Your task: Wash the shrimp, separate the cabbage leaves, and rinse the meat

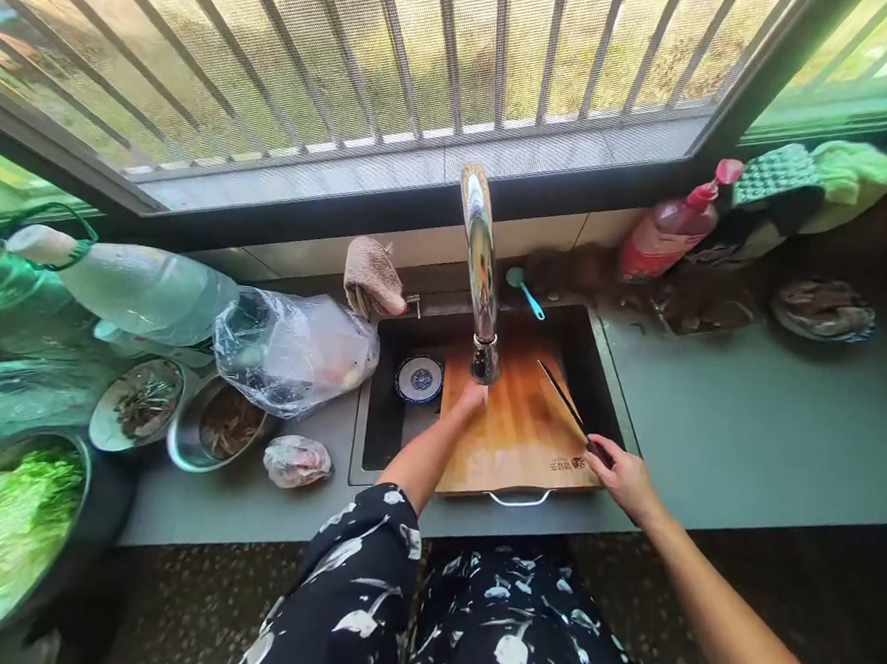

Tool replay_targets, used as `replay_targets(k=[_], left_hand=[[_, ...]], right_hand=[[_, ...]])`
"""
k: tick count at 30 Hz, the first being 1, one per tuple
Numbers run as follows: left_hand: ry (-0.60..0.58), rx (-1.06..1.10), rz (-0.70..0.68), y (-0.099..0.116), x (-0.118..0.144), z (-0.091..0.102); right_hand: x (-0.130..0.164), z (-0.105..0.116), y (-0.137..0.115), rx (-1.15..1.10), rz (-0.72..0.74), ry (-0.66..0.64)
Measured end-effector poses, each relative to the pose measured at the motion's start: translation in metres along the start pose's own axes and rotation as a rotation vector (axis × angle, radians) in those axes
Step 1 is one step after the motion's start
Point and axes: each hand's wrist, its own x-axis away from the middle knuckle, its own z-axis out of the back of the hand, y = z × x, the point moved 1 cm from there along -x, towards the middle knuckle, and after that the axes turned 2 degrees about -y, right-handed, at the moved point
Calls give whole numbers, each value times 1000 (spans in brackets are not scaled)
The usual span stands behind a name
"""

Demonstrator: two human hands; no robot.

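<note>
My right hand point(622, 475) is closed round the dark handle of a knife point(561, 394). Its blade points up and to the left over a wooden cutting board point(512, 446). The board lies across the sink point(613, 382) and looks wet, with a metal handle at its near edge. My left hand point(477, 392) reaches to just under the spout of the chrome faucet point(479, 264). The faucet head and blur hide its fingers, so I cannot tell whether it holds anything. A small blue-and-white dish point(420, 379) sits in the sink, left of the board.
Left on the counter are a clear plastic bag point(299, 348), a small wrapped bundle point(297, 461), a metal bowl point(182, 436) and a pot of leafy greens point(17, 536). Behind the sink lie a cloth point(372, 276) and a turquoise spoon point(527, 295). A pink pump bottle point(667, 230) stands right.
</note>
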Motion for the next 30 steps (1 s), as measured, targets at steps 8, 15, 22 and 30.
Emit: replay_targets(k=[8, 15, 22, 30], left_hand=[[-241, 262, -53, 10, 29, -51], [-499, -474, -628, 15, 42, -141], [-118, -700, -160, -16, 17, -37], [215, -708, 264, -30, 38, 24]], right_hand=[[-2, -6, -4, -55, -1, -34], [-9, -7, 4, -53, -45, -5], [-15, -1, 7, -18, -81, 20], [-14, -29, -46, 351, 134, -260]])
